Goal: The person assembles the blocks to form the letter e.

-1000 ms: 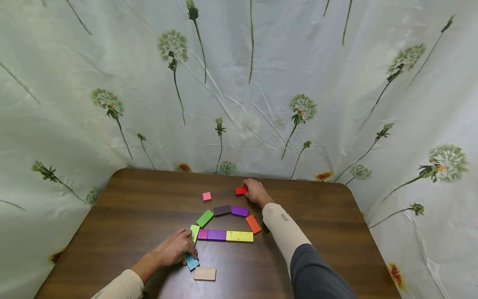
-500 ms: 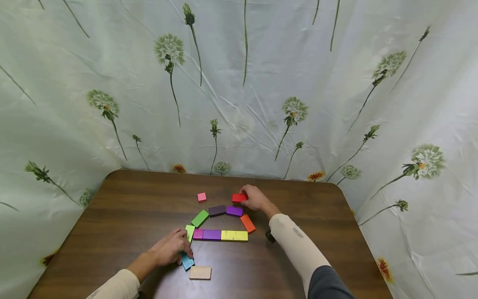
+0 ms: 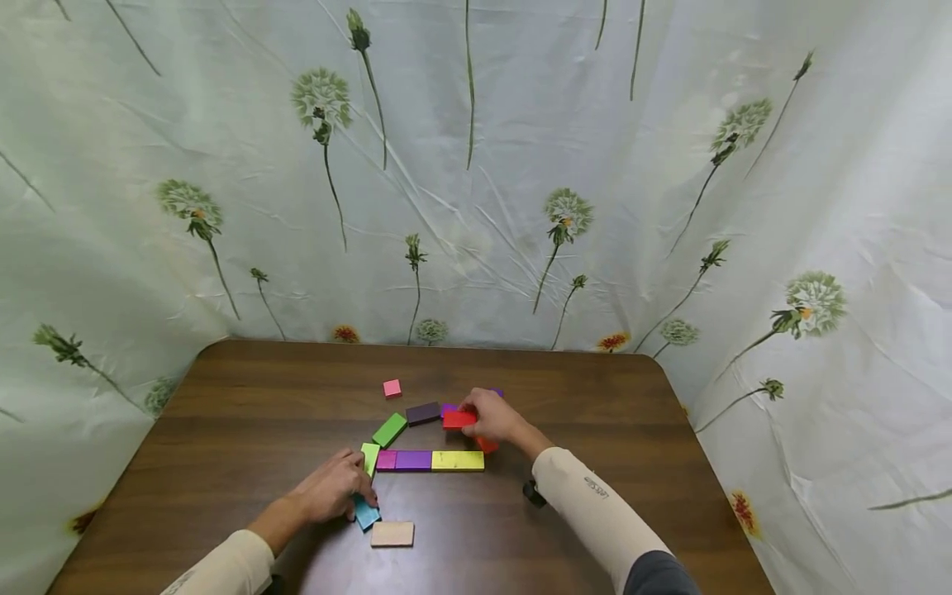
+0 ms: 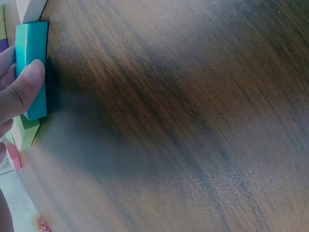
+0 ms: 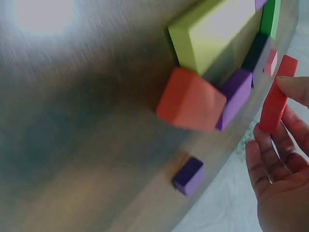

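My right hand pinches a red block between thumb and fingers. In the right wrist view that red block is held up off the table. From the head it overlaps a purple block and part of an orange block. My left hand grips a blue block at the near left, its thumb lying along the blue block in the left wrist view. Just beyond that hand lies a light green block, followed by a green block and a dark block in a curve.
Inside the curve runs a straight row of a magenta block, a purple block and a yellow block. A tan block lies nearer. A pink cube and a small purple block sit apart. Behind the table hangs a flowered curtain.
My right hand has brought the red block from the far side toward me, over the curve of blocks. The left hand stays on the blue block. The head view has shifted slightly.
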{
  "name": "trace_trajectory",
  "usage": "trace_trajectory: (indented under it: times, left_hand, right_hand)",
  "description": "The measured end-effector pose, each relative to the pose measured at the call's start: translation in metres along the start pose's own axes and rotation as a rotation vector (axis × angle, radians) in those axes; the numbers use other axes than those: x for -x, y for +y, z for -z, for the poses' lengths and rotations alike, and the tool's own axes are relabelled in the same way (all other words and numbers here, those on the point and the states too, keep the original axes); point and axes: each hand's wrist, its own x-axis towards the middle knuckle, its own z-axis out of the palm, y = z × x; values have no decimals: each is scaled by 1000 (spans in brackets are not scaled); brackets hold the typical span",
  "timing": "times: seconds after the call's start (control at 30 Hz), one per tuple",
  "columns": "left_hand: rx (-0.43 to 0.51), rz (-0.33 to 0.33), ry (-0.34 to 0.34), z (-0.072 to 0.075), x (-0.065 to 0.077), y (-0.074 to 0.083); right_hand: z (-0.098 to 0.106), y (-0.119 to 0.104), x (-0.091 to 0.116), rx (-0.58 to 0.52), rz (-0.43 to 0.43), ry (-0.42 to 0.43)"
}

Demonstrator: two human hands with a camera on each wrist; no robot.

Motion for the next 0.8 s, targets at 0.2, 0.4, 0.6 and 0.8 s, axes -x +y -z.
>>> trace_trajectory:
  times: [0.2, 0.4, 0.6, 0.8]
  left_hand:
    - [11, 12, 2, -1, 2, -1]
    - [16, -1, 22, 1, 2, -2]
    - [37, 10, 21, 2, 2, -3]
    - [48, 29, 8, 1, 1, -1]
  right_hand:
    - [-15, -10, 14, -33, 41, 10]
    - [-31, -20, 31, -74, 30, -29]
    - [-46, -30, 48, -164, -12, -83]
    - [-57, -39, 63, -176, -11, -154]
